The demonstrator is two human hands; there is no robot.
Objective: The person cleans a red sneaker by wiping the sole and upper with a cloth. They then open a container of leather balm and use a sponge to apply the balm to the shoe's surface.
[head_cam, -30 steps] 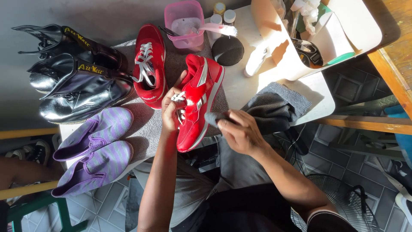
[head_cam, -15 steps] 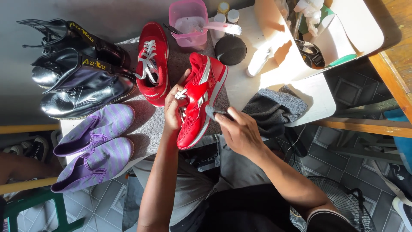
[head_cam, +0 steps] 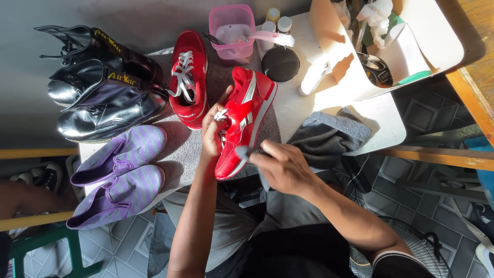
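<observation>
Here we see the red sneaker [head_cam: 246, 121] over the desk [head_cam: 360, 116] edge, lying slantwise, toe towards us, heel towards the pink tub [head_cam: 231, 25]. Our left hand [head_cam: 215, 131] fingers grip its laces; our right hand [head_cam: 280, 167] pinches a grey cloth [head_cam: 243, 152], largely hidden
</observation>
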